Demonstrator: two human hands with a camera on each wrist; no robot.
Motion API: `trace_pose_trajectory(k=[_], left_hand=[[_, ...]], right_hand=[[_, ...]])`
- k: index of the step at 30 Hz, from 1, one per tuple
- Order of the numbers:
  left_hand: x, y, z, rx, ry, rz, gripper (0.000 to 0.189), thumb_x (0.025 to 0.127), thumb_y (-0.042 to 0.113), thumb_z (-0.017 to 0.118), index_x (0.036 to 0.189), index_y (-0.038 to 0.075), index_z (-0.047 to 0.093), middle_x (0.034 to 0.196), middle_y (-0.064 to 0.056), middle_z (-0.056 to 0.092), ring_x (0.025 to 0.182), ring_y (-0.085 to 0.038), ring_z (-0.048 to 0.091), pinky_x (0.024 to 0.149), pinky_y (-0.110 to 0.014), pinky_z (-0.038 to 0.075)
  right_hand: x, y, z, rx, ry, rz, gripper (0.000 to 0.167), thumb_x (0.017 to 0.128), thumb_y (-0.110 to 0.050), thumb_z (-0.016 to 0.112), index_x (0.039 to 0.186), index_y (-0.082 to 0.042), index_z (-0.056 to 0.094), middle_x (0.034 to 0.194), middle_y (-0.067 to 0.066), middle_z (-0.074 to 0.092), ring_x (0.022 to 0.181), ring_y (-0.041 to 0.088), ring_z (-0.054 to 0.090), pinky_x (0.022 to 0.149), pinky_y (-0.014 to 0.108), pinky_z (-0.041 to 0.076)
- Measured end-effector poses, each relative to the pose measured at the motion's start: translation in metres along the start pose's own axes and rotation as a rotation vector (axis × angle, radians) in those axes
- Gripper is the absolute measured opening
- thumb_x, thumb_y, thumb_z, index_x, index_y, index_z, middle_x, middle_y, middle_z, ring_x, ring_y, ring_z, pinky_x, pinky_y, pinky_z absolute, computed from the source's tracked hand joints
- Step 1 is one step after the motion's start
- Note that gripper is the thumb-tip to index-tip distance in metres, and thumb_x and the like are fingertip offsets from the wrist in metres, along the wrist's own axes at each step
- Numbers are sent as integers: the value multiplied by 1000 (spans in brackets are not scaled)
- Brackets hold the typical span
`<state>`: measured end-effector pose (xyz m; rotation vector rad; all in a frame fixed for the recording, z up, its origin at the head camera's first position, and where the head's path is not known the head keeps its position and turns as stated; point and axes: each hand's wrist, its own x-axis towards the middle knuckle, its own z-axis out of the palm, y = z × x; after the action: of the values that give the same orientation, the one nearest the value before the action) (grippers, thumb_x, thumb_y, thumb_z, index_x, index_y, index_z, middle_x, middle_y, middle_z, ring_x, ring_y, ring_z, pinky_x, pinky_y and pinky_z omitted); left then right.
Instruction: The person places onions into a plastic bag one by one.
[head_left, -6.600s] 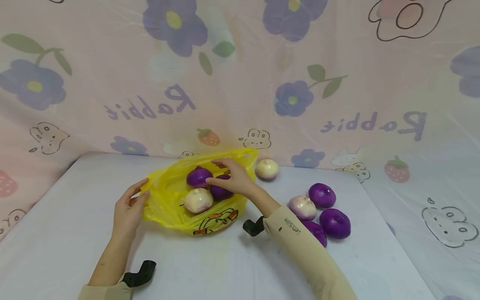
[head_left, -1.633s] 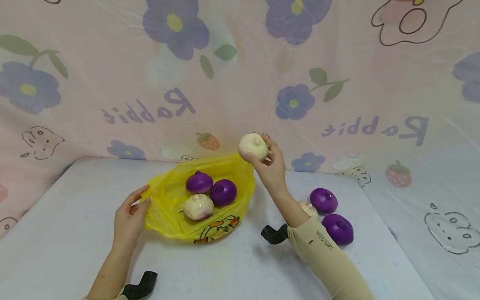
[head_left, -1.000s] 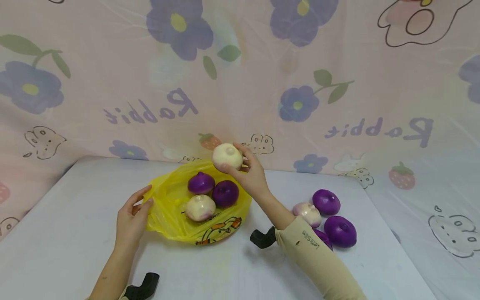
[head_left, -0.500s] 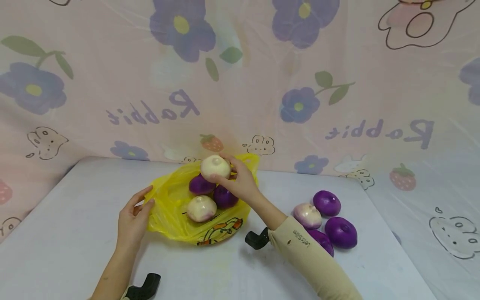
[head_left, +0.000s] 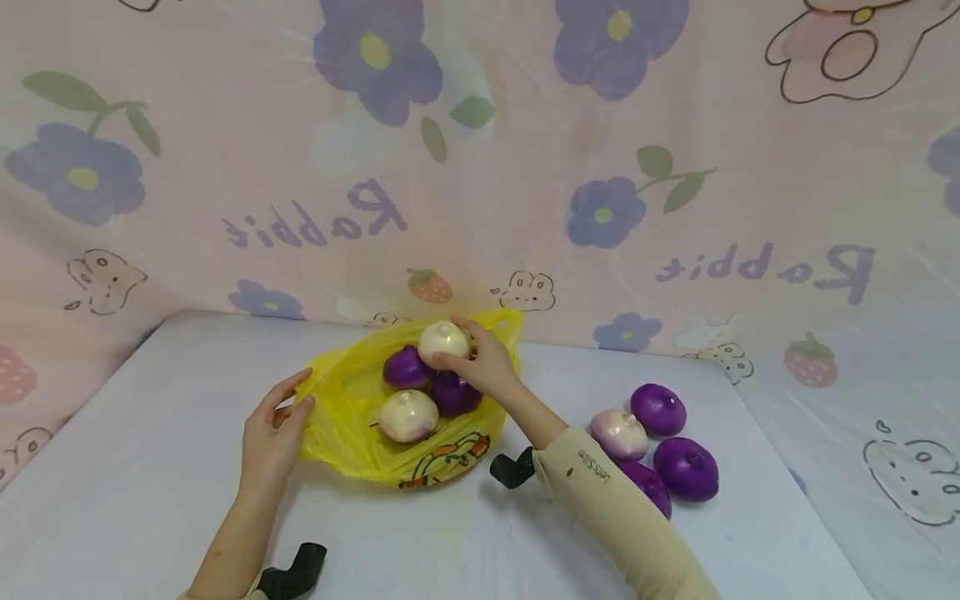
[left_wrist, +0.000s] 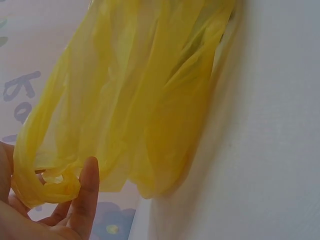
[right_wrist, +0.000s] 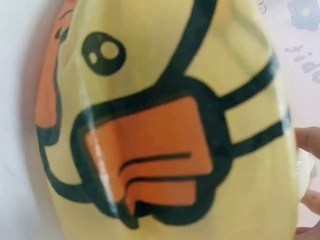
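A yellow plastic bag point(head_left: 337, 433) lies with its mouth spread on the table, and its left edge is held between thumb and fingers of my left hand point(head_left: 272, 433). In the left wrist view those fingers pinch a loop of the bag point(left_wrist: 135, 100). My right hand point(head_left: 491, 365) reaches into the mouth and grips a white onion point(head_left: 444, 344), low over two purple onions point(head_left: 407, 367). Another white onion point(head_left: 408, 416) lies at the front inside the bag. The bag's printed cartoon side point(right_wrist: 150, 150) fills most of the right wrist view, with a few right fingertips at its edge.
Right of the bag, beside my right sleeve point(head_left: 615, 517), lie a white onion point(head_left: 618, 433) and several purple onions point(head_left: 686, 469), one partly hidden by the sleeve. A floral cloth point(head_left: 480, 167) hangs behind the white table point(head_left: 420, 550).
My right hand, at first among the onions in the bag, picked up the white onion behind it, carried it left and lowered it into the mouth. The left hand kept hold of the bag edge.
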<state>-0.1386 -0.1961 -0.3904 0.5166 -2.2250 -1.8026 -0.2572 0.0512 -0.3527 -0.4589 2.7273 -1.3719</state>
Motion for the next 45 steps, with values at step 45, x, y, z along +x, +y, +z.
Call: trace_pose_trajectory(k=[45], left_hand=[[0,1,1,84,-7,1,44,99,28,49,142,23,47,133,3,41,90,6,48,64,-12,48]], right_hand=[[-26,19,-28,90,59,-190,53,87,-24,70,134,-4,54,129,18,59,117,30,58,95,41,50]])
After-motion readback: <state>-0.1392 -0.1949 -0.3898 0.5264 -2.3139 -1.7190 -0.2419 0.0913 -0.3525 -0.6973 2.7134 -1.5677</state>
